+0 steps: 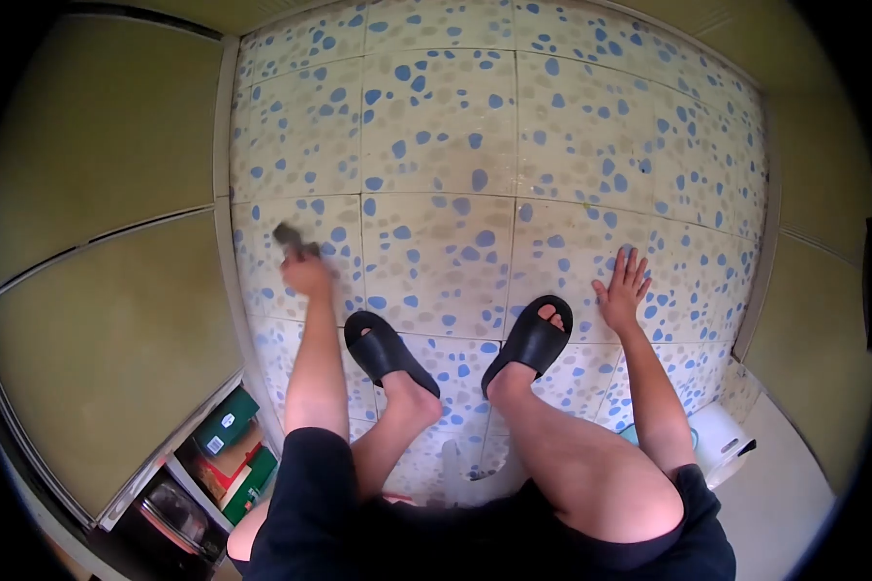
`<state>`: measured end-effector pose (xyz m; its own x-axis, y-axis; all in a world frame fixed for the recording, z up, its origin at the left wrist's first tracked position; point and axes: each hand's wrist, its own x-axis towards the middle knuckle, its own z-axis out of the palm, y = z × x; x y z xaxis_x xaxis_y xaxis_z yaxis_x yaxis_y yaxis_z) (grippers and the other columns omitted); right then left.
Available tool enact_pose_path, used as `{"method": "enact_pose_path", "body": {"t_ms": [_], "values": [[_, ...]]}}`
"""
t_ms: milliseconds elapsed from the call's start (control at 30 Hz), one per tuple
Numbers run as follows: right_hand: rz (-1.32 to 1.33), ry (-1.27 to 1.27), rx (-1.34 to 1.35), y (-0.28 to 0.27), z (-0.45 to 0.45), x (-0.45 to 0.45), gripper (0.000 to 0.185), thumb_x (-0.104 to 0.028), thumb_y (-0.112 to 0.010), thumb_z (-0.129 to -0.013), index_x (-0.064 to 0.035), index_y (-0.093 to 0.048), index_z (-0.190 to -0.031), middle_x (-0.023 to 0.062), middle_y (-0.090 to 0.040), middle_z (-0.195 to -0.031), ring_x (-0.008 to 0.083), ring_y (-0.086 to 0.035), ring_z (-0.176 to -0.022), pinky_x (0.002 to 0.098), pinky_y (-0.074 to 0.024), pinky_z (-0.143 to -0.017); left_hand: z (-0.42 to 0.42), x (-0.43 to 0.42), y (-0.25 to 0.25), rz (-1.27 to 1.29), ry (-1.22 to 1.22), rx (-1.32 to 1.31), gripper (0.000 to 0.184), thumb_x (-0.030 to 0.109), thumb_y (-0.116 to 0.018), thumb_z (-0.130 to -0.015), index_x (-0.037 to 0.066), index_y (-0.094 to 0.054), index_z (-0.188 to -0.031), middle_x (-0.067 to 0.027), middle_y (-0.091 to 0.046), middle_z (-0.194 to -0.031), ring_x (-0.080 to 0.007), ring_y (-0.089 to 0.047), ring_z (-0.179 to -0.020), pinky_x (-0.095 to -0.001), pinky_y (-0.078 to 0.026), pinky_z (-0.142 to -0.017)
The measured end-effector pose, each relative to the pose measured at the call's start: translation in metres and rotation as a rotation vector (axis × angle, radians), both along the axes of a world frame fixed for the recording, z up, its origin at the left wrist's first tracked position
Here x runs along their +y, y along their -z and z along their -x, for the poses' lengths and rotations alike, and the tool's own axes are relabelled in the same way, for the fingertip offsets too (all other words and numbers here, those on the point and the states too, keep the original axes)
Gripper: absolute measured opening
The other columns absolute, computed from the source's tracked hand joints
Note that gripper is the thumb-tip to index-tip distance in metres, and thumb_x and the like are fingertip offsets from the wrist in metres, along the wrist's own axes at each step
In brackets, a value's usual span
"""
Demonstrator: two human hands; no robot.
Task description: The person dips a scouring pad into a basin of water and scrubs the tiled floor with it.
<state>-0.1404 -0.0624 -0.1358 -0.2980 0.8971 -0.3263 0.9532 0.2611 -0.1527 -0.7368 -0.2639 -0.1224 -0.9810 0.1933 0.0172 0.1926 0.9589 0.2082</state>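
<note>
Left hand (pixel 308 277): fingers clamped on a dark, motion-blurred object (pixel 296 238), low by the floor (pixel 438 136), near the left olive panel (pixel 116 329). Right hand (pixel 623 296): fingers apart, palm down, contact unclear. Black slippers (pixel 389 353) between hands; tiles extend forward and right, to the right panel (pixel 824 184).
</note>
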Motion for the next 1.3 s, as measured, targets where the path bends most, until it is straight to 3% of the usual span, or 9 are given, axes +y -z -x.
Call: {"method": "enact_pose_path", "body": {"t_ms": [33,100,200,333,600,667,767,1100,1300], "values": [[0.010,0.001,-0.006,-0.002,0.001,0.000,0.093,-0.061,-0.056,-0.100,-0.0164,-0.015,-0.171,0.0127,-0.003,-0.178,0.0441,0.003,-0.162,0.0704,0.0000,-0.123,-0.008,0.008,0.022,-0.134,0.253,0.163,0.043,0.011,-0.067,-0.088,0.004,-0.070,-0.130,-0.0231,-0.072,-0.106,-0.0412,-0.067,-0.097,-0.0516,-0.054,-0.086],[0.008,0.001,-0.013,-0.001,0.000,0.000,0.093,-0.062,-0.056,-0.100,-0.0166,-0.015,-0.171,0.0127,-0.003,-0.178,0.0440,0.003,-0.162,0.0698,0.0002,-0.123,-0.062,0.065,0.003,-0.312,0.478,0.046,0.044,0.005,-0.061,-0.087,0.004,-0.069,-0.130,-0.0206,-0.073,-0.099,-0.0422,-0.066,-0.092,-0.0512,-0.052,-0.082],[0.016,0.001,-0.019,-0.002,0.000,0.001,0.094,-0.064,-0.055,-0.100,-0.0171,-0.014,-0.171,0.0126,-0.004,-0.178,0.0438,0.002,-0.162,0.0689,0.0004,-0.124,-0.157,0.113,-0.006,-0.251,0.696,-0.125,0.049,0.001,-0.058,-0.091,0.010,-0.066,-0.139,-0.0202,-0.067,-0.128,-0.0407,-0.060,-0.112,-0.0488,-0.049,-0.098],[-0.004,-0.004,-0.001,0.001,-0.003,0.002,0.095,-0.066,-0.053,-0.100,-0.0179,-0.013,-0.171,0.0124,-0.005,-0.178,0.0434,0.002,-0.162,0.0683,0.0005,-0.124,-0.204,0.120,-0.018,-0.316,0.944,-0.278,0.049,0.002,-0.061,-0.092,0.013,-0.067,-0.140,-0.0163,-0.067,-0.131,-0.0381,-0.059,-0.116,-0.0451,-0.050,-0.101],[0.002,-0.006,-0.016,0.007,-0.007,0.002,0.097,-0.070,-0.051,-0.099,-0.0176,-0.013,-0.171,0.0140,-0.005,-0.178,0.0431,0.001,-0.162,0.0691,-0.0005,-0.124,-0.005,-0.028,-0.004,-0.162,0.450,-0.019,0.046,0.008,-0.067,-0.090,0.007,-0.068,-0.136,-0.0200,-0.070,-0.115,-0.0400,-0.065,-0.106,-0.0493,-0.052,-0.091],[-0.001,-0.008,-0.011,0.008,-0.009,0.004,0.097,-0.071,-0.050,-0.099,-0.0176,-0.012,-0.171,0.0148,-0.005,-0.178,0.0434,0.001,-0.162,0.0694,-0.0005,-0.124,0.020,-0.057,-0.017,0.031,0.076,-0.105,0.047,0.008,-0.071,-0.088,0.008,-0.071,-0.134,-0.0200,-0.071,-0.112,-0.0402,-0.067,-0.103,-0.0495,-0.053,-0.089],[-0.006,-0.011,-0.004,0.007,-0.007,0.003,0.096,-0.071,-0.049,-0.100,-0.0175,-0.012,-0.171,0.0154,-0.004,-0.178,0.0442,0.002,-0.162,0.0695,-0.0007,-0.124,0.025,-0.063,-0.006,-0.004,0.061,-0.001,0.046,0.008,-0.072,-0.087,0.008,-0.072,-0.133,-0.0196,-0.072,-0.110,-0.0391,-0.067,-0.105,-0.0493,-0.053,-0.090],[-0.044,0.050,0.019,0.009,0.000,-0.006,0.091,-0.067,-0.047,-0.102,-0.0180,-0.014,-0.171,0.0167,-0.007,-0.177,0.0491,-0.004,-0.161,0.0710,-0.0053,-0.123,-0.106,0.051,0.006,-0.246,0.535,-0.010,0.051,0.001,-0.064,-0.087,0.009,-0.067,-0.137,-0.0164,-0.069,-0.121,-0.0382,-0.060,-0.109,-0.0479,-0.047,-0.099],[-0.060,0.096,0.034,0.016,0.002,-0.014,0.088,-0.060,-0.052,-0.103,-0.0163,-0.014,-0.170,0.0190,-0.008,-0.177,0.0504,-0.004,-0.160,0.0705,-0.0052,-0.123,-0.223,0.112,-0.014,-0.333,0.814,-0.297,0.049,0.001,-0.066,-0.087,0.011,-0.070,-0.134,-0.0132,-0.067,-0.134,-0.0365,-0.059,-0.118,-0.0446,-0.050,-0.102]]}}
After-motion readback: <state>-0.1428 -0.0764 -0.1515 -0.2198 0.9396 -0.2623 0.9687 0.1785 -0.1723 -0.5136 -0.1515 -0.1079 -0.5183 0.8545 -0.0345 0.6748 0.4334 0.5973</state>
